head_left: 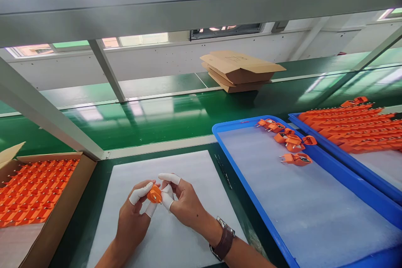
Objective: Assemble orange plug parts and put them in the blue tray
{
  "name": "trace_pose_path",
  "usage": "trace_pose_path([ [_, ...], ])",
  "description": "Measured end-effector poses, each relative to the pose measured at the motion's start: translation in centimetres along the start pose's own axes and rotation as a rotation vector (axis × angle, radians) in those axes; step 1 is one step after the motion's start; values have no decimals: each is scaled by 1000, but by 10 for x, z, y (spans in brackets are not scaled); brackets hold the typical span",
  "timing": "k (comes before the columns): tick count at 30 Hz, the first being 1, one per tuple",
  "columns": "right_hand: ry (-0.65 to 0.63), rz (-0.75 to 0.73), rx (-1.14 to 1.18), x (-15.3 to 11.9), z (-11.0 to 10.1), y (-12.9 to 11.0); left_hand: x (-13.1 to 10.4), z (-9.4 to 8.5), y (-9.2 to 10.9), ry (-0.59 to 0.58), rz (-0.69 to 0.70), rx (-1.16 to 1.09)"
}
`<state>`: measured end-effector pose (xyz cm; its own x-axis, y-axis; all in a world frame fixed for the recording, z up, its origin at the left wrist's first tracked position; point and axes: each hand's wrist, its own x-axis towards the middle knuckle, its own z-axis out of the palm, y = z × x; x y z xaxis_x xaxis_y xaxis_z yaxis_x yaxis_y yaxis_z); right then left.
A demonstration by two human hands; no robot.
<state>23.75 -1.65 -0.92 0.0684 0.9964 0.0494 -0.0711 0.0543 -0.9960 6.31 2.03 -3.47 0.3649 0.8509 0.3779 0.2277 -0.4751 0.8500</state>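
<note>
My left hand (pixel 135 213), with white finger cots on its fingertips, grips a small orange power plug (pixel 154 194) between thumb and fingers. The plug's pins point down and to the right. Close against the plug's right side is my right hand (pixel 185 201), also in white finger cots, its thumb and a fingertip pinched together. What lies in that pinch, if anything, is hidden. Both hands are above a white foam sheet (pixel 125 184) on the green table. A thin dark tweezers-like tool (pixel 223 171) lies just right of the sheet.
A blue tray (pixel 251 213) at the right holds several orange plugs (pixel 295 159). Behind it, a second blue tray (pixel 342 160) carries rows of them. A cardboard box (pixel 67 205) of orange plugs stands left. Flattened cartons (pixel 241 67) lie beyond a metal frame (pixel 103 67).
</note>
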Motion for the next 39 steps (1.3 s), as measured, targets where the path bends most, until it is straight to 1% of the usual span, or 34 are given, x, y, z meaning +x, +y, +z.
trace_pose_path([
  [6,-20,-23,-63,0,-2,2,0,-2,-1,3,14,78],
  [12,-6,-52,-115,1,-1,5,2,-5,-2,-14,93,157],
  [18,-16,-106,-123,2,-3,13,3,-8,-5,-18,155,171],
  [22,-23,-112,-121,4,-4,13,2,-9,-5,-52,184,185],
  [25,-8,-133,-110,6,-4,12,2,-8,-7,-81,180,185],
  [27,5,-152,-116,7,-3,11,1,-8,-6,-104,157,161],
  [29,43,-158,-114,9,-3,11,2,-8,-4,-151,94,91],
  [33,187,-107,-11,12,-6,8,5,-9,4,-256,-178,-159],
  [35,225,-57,51,13,-8,6,7,-9,6,-255,-284,-282],
  [37,214,-2,97,14,-9,5,9,-10,7,-238,-323,-375],
  [39,183,34,131,15,-8,3,10,-10,6,-226,-331,-427],
])
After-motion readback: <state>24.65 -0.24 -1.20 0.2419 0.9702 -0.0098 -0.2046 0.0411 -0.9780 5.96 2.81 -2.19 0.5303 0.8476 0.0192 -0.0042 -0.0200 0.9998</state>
